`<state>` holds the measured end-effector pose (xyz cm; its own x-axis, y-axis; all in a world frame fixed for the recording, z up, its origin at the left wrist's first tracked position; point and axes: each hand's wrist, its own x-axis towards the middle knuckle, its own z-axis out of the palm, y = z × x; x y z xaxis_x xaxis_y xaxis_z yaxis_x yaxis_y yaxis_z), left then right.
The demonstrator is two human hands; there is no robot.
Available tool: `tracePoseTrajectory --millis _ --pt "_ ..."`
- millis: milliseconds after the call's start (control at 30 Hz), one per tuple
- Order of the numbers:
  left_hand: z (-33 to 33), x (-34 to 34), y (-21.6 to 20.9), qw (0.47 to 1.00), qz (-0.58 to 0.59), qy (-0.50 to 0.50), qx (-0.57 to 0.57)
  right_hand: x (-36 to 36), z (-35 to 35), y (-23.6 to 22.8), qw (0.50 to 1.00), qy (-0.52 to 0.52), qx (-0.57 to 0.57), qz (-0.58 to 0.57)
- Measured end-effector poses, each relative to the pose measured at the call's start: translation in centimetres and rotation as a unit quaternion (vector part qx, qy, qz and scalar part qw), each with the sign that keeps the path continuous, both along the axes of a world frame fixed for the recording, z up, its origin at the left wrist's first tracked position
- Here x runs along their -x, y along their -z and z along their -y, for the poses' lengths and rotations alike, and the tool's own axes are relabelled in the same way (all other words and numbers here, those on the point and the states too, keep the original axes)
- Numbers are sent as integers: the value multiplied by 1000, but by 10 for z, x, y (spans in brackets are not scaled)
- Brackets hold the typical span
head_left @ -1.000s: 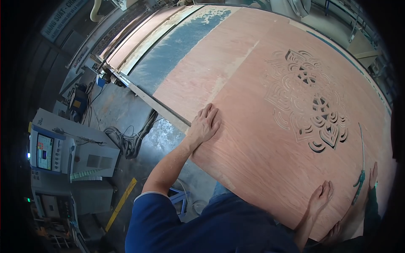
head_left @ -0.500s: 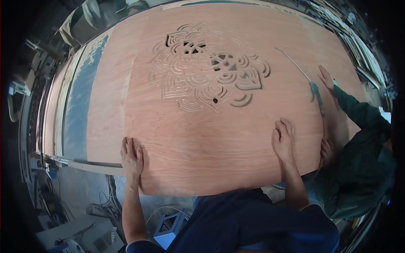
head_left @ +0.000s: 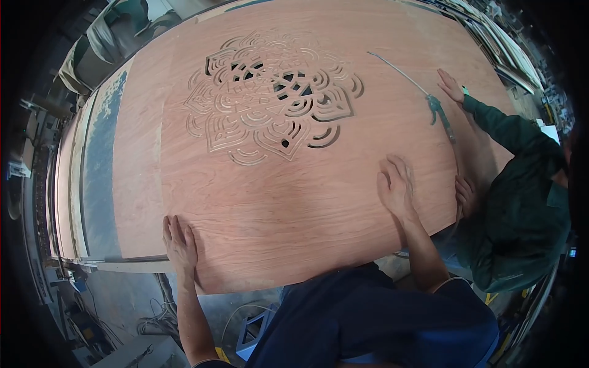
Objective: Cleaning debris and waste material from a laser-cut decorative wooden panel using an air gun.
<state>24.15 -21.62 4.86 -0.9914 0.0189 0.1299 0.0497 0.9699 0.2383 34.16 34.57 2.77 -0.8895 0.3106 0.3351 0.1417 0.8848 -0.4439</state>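
A large reddish plywood sheet [head_left: 264, 202] spreads before me. Its upper part bears a carved flower-like pattern [head_left: 251, 113], cut right through in several spots, where dark gaps show. My left hand [head_left: 180, 244] lies on the sheet's left edge, fingers stretched out and pointing away from me. My right hand [head_left: 397, 186] rests flat on the wood at the right, fingers apart. Neither hand holds anything. Beyond my right hand, an air blow gun [head_left: 437, 113] with a green handle and a long thin metal tube lies on the sheet.
At the right a co-worker in a dark green top [head_left: 521, 208] has one hand [head_left: 453, 86] on the sheet and another at its edge. A blue-stained strip [head_left: 101, 184] of the table shows at left. Below stand a blue frame [head_left: 251, 334] and coiled cables [head_left: 161, 320].
The view has shifted, so the sheet, pattern and blow gun appear farther left. My hands stay on the wood in nearly the same places, as do the co-worker's.
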Motion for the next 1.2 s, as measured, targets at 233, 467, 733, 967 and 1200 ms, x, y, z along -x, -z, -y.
tracePoseTrajectory --millis 233,467,733,967,1200 --pt "5 1 6 1000 -3 3 -7 1 -1 1 1000 -8 -6 -10" --pt "3 3 5 1000 -1 5 -9 2 -3 1 1000 -10 -4 -15" --pt "0 1 1 1000 -2 6 -3 2 0 -2 1000 -4 -5 -10" --pt "-1 -1 -2 1000 8 0 -11 0 -1 0 1000 -9 2 -15" --pt "-2 0 -3 1000 4 4 -9 2 -1 -1 1000 -8 -3 -19"
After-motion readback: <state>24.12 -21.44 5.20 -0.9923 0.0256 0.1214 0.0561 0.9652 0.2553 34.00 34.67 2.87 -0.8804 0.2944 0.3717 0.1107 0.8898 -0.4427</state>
